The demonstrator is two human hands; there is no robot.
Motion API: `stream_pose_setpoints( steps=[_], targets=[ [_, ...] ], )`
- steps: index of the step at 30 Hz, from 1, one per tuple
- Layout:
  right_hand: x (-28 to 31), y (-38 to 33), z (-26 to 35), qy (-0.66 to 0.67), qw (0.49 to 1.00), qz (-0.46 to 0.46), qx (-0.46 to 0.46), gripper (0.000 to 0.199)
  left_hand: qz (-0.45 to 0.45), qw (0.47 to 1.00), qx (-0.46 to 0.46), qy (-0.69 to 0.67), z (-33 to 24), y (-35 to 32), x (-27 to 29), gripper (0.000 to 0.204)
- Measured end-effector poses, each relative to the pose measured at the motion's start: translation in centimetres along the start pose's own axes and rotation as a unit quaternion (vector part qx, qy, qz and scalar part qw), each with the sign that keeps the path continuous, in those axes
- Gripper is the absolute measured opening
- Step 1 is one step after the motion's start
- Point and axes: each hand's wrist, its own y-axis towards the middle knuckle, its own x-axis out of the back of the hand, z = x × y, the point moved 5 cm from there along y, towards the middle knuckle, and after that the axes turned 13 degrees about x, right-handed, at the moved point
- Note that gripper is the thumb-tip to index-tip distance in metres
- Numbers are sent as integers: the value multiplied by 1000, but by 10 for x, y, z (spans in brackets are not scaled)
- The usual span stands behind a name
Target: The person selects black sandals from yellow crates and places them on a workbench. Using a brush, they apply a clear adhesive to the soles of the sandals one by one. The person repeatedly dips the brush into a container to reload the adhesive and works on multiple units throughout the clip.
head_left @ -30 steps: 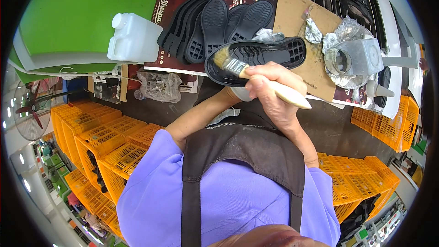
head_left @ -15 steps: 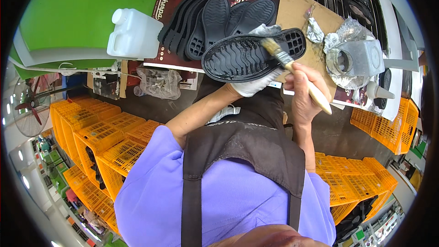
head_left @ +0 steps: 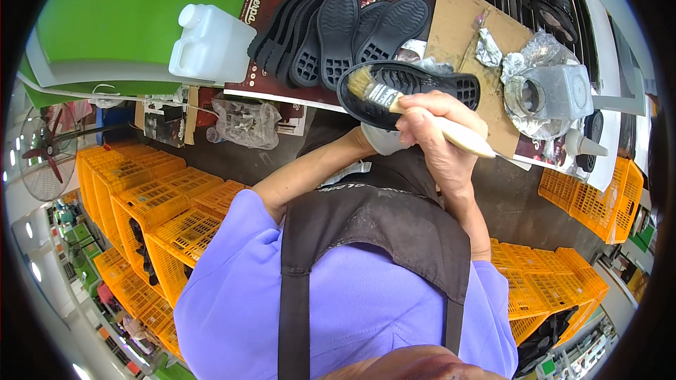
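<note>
My gloved left hand (head_left: 384, 139) holds a black shoe sole (head_left: 461, 84) from below, its inner face up; most of the fingers are hidden under it. In my bare right hand (head_left: 447, 141) is a paintbrush (head_left: 465, 136) with a pale wooden handle and metal ferrule. Its bristles touch the inside of the sole near the left end. Behind the held sole, several more black soles (head_left: 338, 28) lie on a dark red printed board (head_left: 243, 83), some leaning on one another.
A white jug (head_left: 215, 46) stands to the left of the soles. At right, a clear square jar (head_left: 560, 91) lies among crumpled foil and plastic on brown cardboard (head_left: 451, 21), near a small nozzle bottle (head_left: 584, 145). Orange crates (head_left: 591, 197) stand below on both sides.
The brush has swept left along the sole, from near its lattice end to the far left end. The sole has shifted a little right and tilted.
</note>
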Motion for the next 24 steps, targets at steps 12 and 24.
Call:
stream_pose_setpoints(
  steps=[12,24],
  targets=[
    [27,38,-31,64,961,176,-205,20,116,970,81,197,-25,-4,-3,55],
    [55,37,-47,88,921,296,-238,22,169,963,208,18,-13,-5,36,59]
  ],
)
